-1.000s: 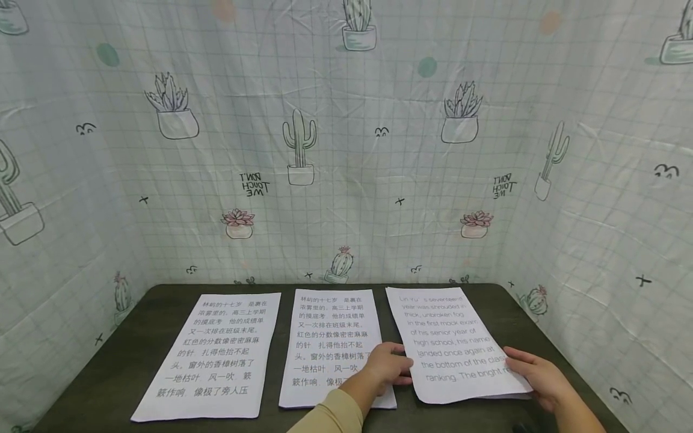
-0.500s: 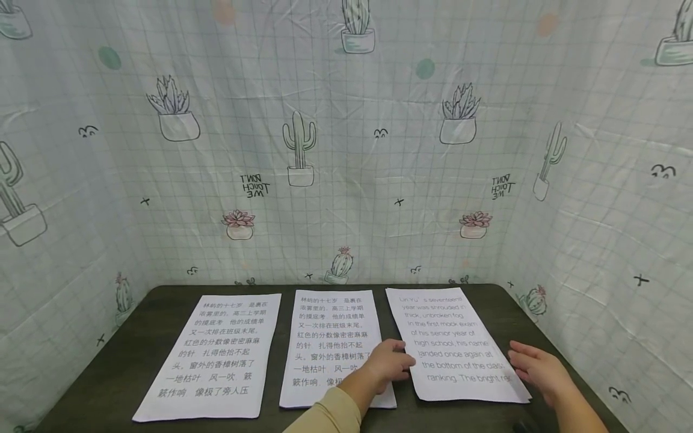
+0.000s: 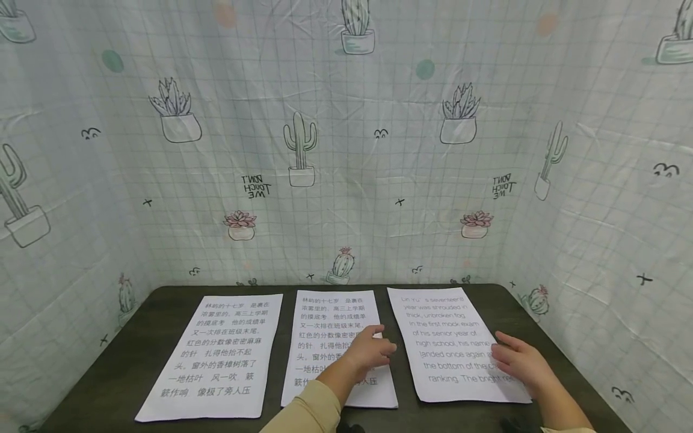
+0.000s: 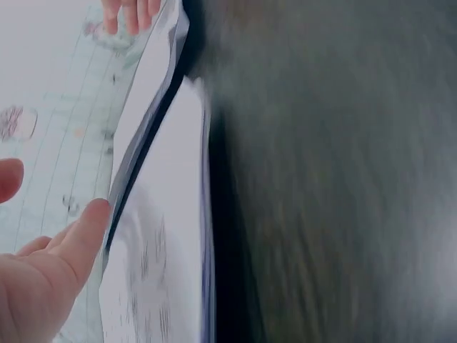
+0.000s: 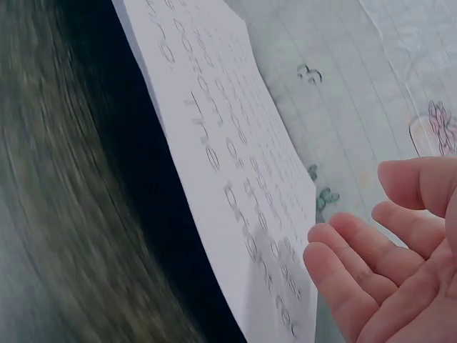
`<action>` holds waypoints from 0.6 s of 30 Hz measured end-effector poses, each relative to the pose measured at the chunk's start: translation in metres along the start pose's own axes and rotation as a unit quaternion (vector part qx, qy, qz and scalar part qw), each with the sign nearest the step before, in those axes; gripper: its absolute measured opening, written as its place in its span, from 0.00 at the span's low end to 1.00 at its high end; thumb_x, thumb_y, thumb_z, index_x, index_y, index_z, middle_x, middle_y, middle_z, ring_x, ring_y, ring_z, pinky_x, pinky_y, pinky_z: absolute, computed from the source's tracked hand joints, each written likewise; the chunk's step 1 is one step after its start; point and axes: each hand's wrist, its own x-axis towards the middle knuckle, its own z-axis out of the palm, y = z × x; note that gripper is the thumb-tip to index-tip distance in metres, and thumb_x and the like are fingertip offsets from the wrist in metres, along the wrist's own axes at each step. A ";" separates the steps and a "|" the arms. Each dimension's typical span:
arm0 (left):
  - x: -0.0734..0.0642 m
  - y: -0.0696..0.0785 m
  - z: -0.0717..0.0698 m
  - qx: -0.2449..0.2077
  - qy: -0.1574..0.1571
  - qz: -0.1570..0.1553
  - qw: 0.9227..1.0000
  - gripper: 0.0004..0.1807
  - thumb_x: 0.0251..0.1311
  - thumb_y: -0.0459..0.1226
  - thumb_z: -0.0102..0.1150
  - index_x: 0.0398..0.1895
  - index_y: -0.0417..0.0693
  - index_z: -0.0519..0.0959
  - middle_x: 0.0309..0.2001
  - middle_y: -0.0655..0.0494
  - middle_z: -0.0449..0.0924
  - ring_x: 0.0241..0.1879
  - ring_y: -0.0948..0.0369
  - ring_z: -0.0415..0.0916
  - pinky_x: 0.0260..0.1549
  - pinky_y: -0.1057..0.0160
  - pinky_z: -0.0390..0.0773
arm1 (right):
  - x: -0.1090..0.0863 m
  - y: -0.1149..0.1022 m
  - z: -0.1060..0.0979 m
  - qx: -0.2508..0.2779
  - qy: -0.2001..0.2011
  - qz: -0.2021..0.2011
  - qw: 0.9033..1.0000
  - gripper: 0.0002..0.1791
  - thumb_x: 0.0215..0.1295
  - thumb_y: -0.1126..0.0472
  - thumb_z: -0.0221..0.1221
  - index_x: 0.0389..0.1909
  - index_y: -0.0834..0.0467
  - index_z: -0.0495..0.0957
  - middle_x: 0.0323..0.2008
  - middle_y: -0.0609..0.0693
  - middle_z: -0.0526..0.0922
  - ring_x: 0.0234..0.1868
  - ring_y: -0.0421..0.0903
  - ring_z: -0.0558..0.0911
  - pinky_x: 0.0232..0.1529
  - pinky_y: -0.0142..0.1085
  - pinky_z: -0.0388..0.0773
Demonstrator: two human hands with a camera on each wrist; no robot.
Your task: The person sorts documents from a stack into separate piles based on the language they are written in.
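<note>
Three stacks of printed paper lie side by side on a dark table. The right stack (image 3: pixel 444 337) carries English text, and its sheets lie flat. Over its right edge hovers my right hand (image 3: pixel 522 361), fingers relaxed and holding nothing; the right wrist view shows the same hand (image 5: pixel 385 264) with its palm turned to the paper. My left hand (image 3: pixel 368 352) is above the right side of the middle stack (image 3: pixel 325 337), which has Chinese text. In the left wrist view the fingers of this hand (image 4: pixel 50 279) are loosely extended, with nothing between them.
The left stack (image 3: pixel 216 355), also with Chinese text, lies apart from the others. The dark tabletop (image 3: pixel 103 373) ends at a cactus-print cloth (image 3: pixel 346 210) hung behind and on both sides. A small dark object (image 3: pixel 352 428) shows at the front edge.
My right hand let go of the right stack's raised top sheets, which settled flat, then came back over its edge. My left hand moved left, from that stack's edge to above the middle stack.
</note>
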 end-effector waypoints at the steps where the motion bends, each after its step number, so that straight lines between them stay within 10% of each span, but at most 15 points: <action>1: 0.000 0.000 -0.005 -0.003 0.001 0.002 1.000 0.36 0.57 0.32 0.60 0.69 0.32 0.61 0.57 0.31 0.75 0.51 0.43 0.81 0.49 0.52 0.83 | 0.001 -0.002 0.003 0.000 0.000 0.000 1.000 0.39 0.72 0.58 0.52 0.72 0.75 0.47 0.69 0.78 0.56 0.49 0.40 0.81 0.50 0.35 0.83; 7: -0.002 -0.004 -0.036 -0.023 0.022 -0.002 1.000 0.37 0.58 0.32 0.59 0.70 0.32 0.60 0.59 0.30 0.72 0.55 0.40 0.78 0.51 0.50 0.82 | 0.002 -0.013 0.026 -0.003 -0.009 -0.015 1.000 0.37 0.73 0.58 0.51 0.72 0.76 0.48 0.67 0.78 0.60 0.59 0.58 0.79 0.53 0.40 0.82; 18: -0.012 -0.011 -0.088 0.001 0.055 -0.013 0.998 0.37 0.59 0.32 0.57 0.72 0.34 0.58 0.64 0.33 0.70 0.56 0.44 0.78 0.50 0.56 0.83 | 0.005 -0.029 0.068 0.021 -0.027 -0.046 0.998 0.33 0.71 0.64 0.51 0.69 0.77 0.54 0.61 0.76 0.70 0.53 0.50 0.81 0.52 0.41 0.83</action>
